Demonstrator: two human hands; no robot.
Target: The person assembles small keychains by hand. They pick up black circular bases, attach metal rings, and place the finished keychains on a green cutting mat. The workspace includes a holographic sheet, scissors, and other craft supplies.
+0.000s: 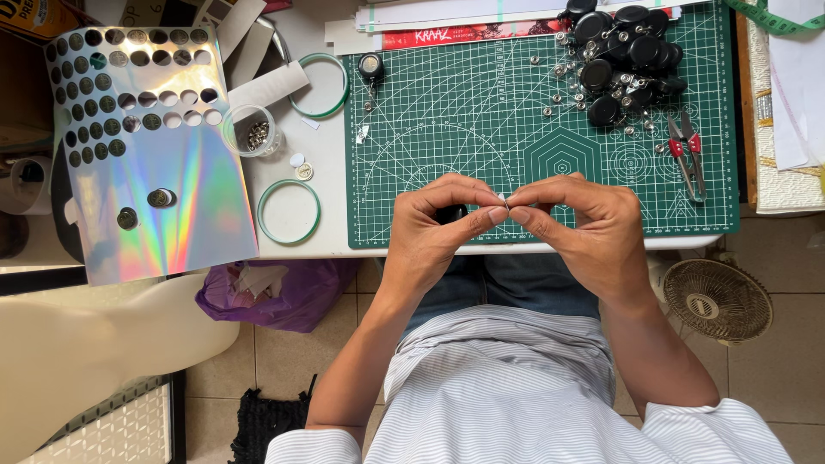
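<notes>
Fingertips of our left hand [434, 228] and right hand [580, 223] are pinching one small badge reel part [501, 199] over the green cutting mat [481, 129]. Assembled black reels [623, 47] are piling up beyond; loose metal fittings [563, 82] are waiting, so work seems partway.

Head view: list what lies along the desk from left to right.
Holographic sheet → clear cup of metal bits → green ring → left hand → right hand → red-handled snips.
</notes>
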